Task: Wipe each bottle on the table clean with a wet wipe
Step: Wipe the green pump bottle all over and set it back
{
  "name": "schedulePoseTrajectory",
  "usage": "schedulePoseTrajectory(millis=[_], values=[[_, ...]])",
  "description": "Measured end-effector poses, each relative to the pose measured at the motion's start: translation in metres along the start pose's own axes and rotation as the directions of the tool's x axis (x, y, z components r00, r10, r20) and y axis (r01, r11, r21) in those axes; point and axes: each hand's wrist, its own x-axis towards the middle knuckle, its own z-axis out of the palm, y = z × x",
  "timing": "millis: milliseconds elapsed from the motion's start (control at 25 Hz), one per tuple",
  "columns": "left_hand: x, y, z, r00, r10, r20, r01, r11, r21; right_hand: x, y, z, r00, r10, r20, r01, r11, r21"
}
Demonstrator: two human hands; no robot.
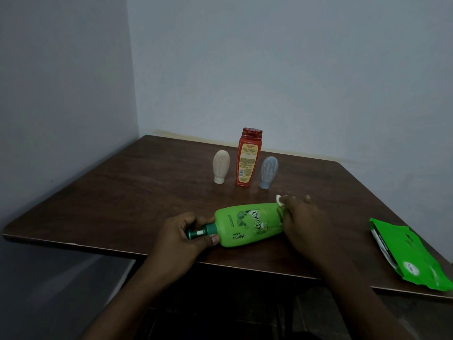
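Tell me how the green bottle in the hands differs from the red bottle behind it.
Pose: the green bottle is held on its side, while the red bottle stands upright. Handling: the left hand grips the green bottle's neck and the right hand presses a wet wipe to its base, while the red bottle stands untouched. Both carry printed labels.

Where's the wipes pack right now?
Head view: the wipes pack lies flat at the table's near right edge, apart from and to the right of the right hand, which presses a wet wipe to the green bottle.
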Motion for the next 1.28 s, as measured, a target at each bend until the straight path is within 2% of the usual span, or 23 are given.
schedulePoseTrajectory(millis=[80, 120, 240, 360, 440, 560, 720, 840, 920, 1000, 1080, 1280], values=[[-0.001, -0.002, -0.001, 1.0, 0.002, 0.004, -0.002, 1.0, 0.003, -0.001, -0.011, 0.005, 0.999, 0.013, -0.039, -0.014, 0.999, -0.031], [-0.001, -0.002, -0.001, 1.0, 0.006, 0.006, -0.006, 1.0, 0.011, -0.004, -0.02, 0.007, 0.998, -0.026, -0.057, 0.024, 0.999, -0.042], [-0.001, -0.003, -0.002, 1.0, 0.021, 0.0, -0.021, 0.999, 0.025, -0.022, -0.059, 0.008, 0.976, -0.22, -0.006, 0.219, 0.973, 0.067], [-0.001, -0.001, -0.001, 0.999, 0.041, -0.003, -0.041, 0.999, 0.026, -0.036, -0.083, 0.009, 0.907, -0.419, 0.051, 0.405, 0.898, 0.172], [-0.002, -0.001, -0.001, 0.999, 0.04, 0.004, -0.04, 0.999, 0.03, -0.037, -0.081, 0.008, 0.874, -0.481, 0.074, 0.457, 0.864, 0.212], [-0.002, -0.001, -0.001, 1.0, 0.025, -0.002, -0.025, 0.999, 0.035, -0.023, -0.051, 0.003, 0.931, -0.361, 0.052, 0.344, 0.917, 0.202], [-0.003, 0.002, 0.001, 1.0, 0.025, 0.006, -0.025, 1.0, 0.011, -0.004, -0.003, -0.002, 0.998, -0.06, -0.001, 0.06, 0.998, 0.027], [-0.003, 0.003, -0.001, 1.0, 0.024, 0.017, -0.024, 1.0, -0.004, 0.0, -0.015, 0.004, 1.0, -0.007, -0.023, 0.005, 0.995, -0.095], [-0.003, 0.001, -0.002, 0.999, 0.033, 0.021, -0.033, 0.999, -0.008, -0.004, -0.037, 0.009, 0.992, -0.125, -0.028, 0.123, 0.99, -0.065], [-0.003, 0.0, -0.003, 0.999, 0.037, 0.014, -0.037, 0.999, -0.01, -0.01, -0.063, 0.014, 0.959, -0.284, -0.008, 0.283, 0.955, 0.092], [-0.003, 0.0, -0.002, 0.999, 0.049, 0.013, -0.049, 0.999, -0.002, -0.011, -0.082, 0.02, 0.914, -0.405, -0.009, 0.4, 0.9, 0.173], [-0.009, 0.004, -0.002, 0.998, 0.048, 0.032, -0.048, 0.999, -0.025, -0.032, -0.093, 0.035, 0.838, -0.541, -0.071, 0.546, 0.827, 0.132]])
